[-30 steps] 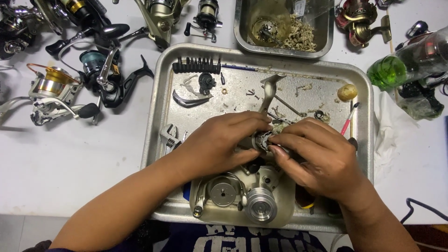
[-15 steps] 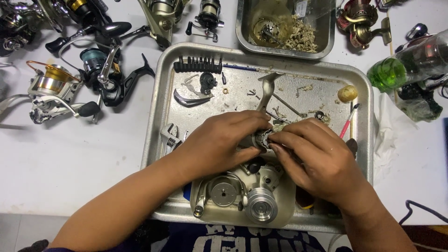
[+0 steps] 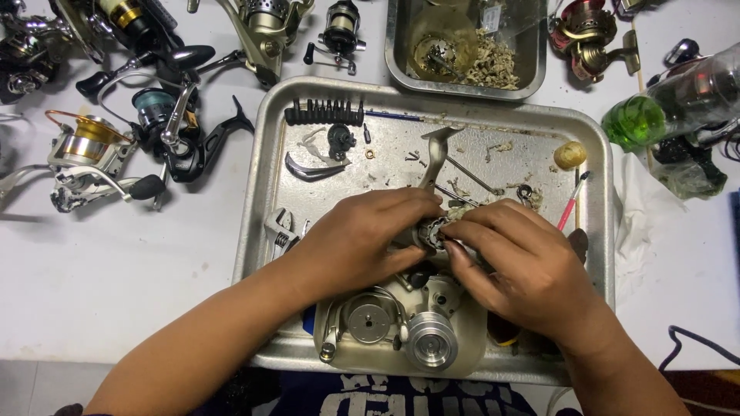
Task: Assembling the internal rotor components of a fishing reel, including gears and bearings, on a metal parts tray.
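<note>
Both of my hands meet over a metal tray (image 3: 254, 200). My left hand (image 3: 354, 243) grips a silver fishing reel body (image 3: 426, 231), whose stem rises toward the tray's far side. My right hand (image 3: 524, 266) pinches a small part at the reel's open side with thumb and forefinger; the part itself is mostly hidden. Just below my hands lie a silver rotor (image 3: 368, 322) and a spool (image 3: 430, 348) on a pale cloth.
In the tray lie a black bit holder (image 3: 324, 113), a curved bail arm (image 3: 308, 169), a small wrench (image 3: 277, 231), a red-handled tool (image 3: 570, 209) and a yellowish ball (image 3: 569, 156). Several reels (image 3: 92, 146) crowd the table's left. A second tray (image 3: 462, 46) and a green bottle (image 3: 663, 108) stand behind.
My hands stay on the reel body with only slight finger shifts. The view has drifted a little; nothing else has moved.
</note>
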